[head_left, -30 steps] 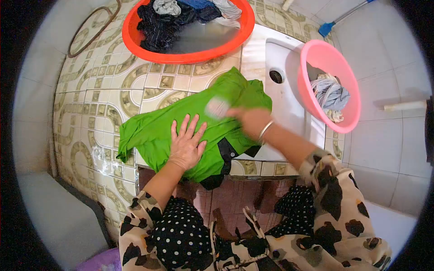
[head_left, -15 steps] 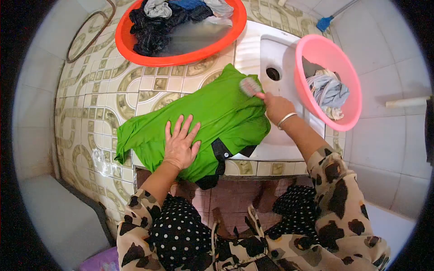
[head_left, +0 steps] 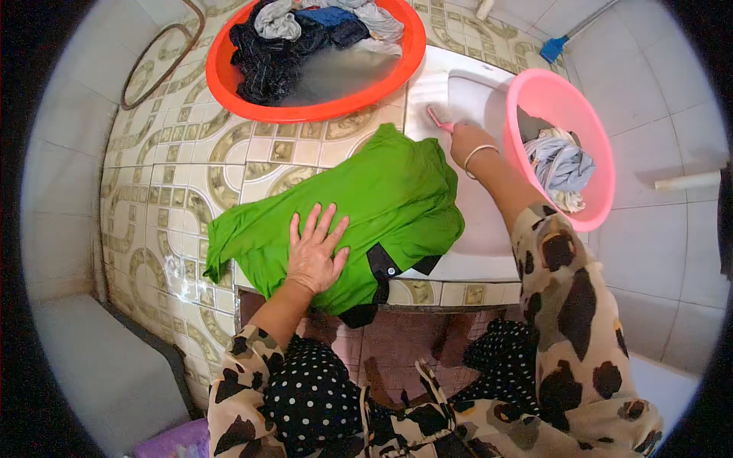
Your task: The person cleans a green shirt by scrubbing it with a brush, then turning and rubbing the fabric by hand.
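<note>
A green shirt (head_left: 382,183) with a black buttoned collar (head_left: 379,269) lies spread over the tiled ledge and the edge of a white squat toilet pan (head_left: 486,229). My left hand (head_left: 317,252) rests flat on the shirt with its fingers apart. Beyond the shirt's upper right edge, my right hand (head_left: 471,146) is closed around the handle of a pink scrub brush (head_left: 439,117). The brush is off the cloth, over the white pan. My right hand covers most of the handle and the drain hole.
A red-orange basin (head_left: 309,114) at the back holds dark and light clothes in cloudy water. On the right, a pink basin (head_left: 603,156) holds grey and pale clothes. A hose (head_left: 158,72) hangs at back left; a blue brush head (head_left: 553,49) is at back right.
My right hand has lifted the brush off the green shirt and moved it up, away from me. My left hand stays on the shirt. The whole view has shifted slightly.
</note>
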Available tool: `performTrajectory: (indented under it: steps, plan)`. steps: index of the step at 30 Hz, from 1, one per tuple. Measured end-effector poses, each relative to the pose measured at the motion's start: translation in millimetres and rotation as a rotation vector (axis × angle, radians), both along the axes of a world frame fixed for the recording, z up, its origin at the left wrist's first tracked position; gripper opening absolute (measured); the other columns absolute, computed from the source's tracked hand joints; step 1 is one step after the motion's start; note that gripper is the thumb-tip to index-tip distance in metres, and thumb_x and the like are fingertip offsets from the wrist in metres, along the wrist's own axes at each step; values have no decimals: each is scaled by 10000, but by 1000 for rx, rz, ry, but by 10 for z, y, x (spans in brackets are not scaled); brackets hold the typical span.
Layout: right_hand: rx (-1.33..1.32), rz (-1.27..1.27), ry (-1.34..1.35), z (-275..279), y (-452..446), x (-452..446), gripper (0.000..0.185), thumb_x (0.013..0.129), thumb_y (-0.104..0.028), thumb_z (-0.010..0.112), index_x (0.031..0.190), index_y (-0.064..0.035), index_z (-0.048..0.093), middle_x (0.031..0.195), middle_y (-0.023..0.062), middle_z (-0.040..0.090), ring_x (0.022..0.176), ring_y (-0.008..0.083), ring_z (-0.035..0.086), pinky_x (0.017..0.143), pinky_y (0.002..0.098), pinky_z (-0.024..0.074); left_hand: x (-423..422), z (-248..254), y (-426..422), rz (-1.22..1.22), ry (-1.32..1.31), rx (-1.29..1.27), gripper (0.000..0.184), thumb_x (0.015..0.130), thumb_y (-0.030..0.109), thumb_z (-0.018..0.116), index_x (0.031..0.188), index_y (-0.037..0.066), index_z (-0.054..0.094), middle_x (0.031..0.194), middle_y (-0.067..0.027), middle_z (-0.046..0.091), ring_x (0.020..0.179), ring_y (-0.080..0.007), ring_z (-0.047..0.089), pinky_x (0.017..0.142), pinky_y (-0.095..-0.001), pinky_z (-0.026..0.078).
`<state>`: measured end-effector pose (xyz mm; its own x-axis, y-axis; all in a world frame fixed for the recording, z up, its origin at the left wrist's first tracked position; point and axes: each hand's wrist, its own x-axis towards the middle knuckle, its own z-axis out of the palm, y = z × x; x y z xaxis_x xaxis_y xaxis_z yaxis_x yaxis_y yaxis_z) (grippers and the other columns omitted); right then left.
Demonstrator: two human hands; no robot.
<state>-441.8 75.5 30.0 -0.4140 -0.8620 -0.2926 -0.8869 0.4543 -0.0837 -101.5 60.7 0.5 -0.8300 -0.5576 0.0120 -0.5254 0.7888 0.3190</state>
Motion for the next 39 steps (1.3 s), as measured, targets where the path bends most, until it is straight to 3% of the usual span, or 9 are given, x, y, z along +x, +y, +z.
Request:
performTrajectory:
  steps: [8,13,20,22,24,27,32,36,39]
  plan:
    - [158,483,-147,167,93,1186,303,783,-146,405,1072,-154,495,813,139,618,726,284,612,610,404,488,4,-57,18,-2,-41,31,516,732,281,555,1220,167,436,1331,-88,308,1243,-290,237,1000,-519,99]
    - [160,112,60,94,-297,277,346,801,-141,413,1135,-211,475,848,140,605,770,286,607,667,394,487,-6,-5,1,10,5,16,510,732,282,553,1215,165,440,1325,-91,318,1238,-289,248,1001,-517,101]
    - [220,474,-141,192,40,1349,386,797,-129,414,1155,-259,477,835,142,610,752,292,607,661,407,486,27,-70,29,-5,-49,67,540,727,269,548,1235,150,408,1336,-101,301,1243,-315,234,1000,-532,98]
    - [-12,180,-124,-172,-162,684,397,800,-125,411,1169,-258,470,847,139,614,753,290,608,656,401,487,20,-39,-1,-6,19,27,544,729,277,544,1239,151,403,1333,-105,302,1242,-319,232,999,-533,96]
    - [60,68,-47,246,-203,285,293,814,-160,414,1084,-189,524,841,145,617,739,296,610,648,399,482,31,-31,-19,0,18,29,540,729,277,544,1236,150,406,1335,-105,298,1243,-317,230,1000,-532,93]
    - [117,191,156,131,-98,389,264,816,-175,414,1054,-205,524,826,144,615,716,299,608,616,407,480,0,-17,4,15,23,45,525,732,282,549,1225,154,421,1334,-89,301,1246,-291,229,1005,-519,90]
    - [155,436,-141,111,644,1098,271,833,-179,377,1068,-225,503,721,166,602,647,308,605,556,434,471,32,-59,28,8,-19,56,516,739,289,549,1225,164,428,1338,-70,299,1254,-262,218,1012,-504,85]
    - [33,-21,50,-347,762,-171,269,873,-249,334,988,-93,520,708,178,597,650,349,589,555,447,455,56,-38,-2,27,17,30,508,735,287,551,1215,166,439,1342,-69,295,1258,-259,213,1013,-503,84]
    - [-29,-61,103,-196,838,111,269,850,-193,365,1076,-91,470,714,178,604,647,340,598,573,448,468,14,-23,6,36,40,37,498,737,286,549,1209,167,444,1341,-66,296,1259,-256,211,1015,-500,84]
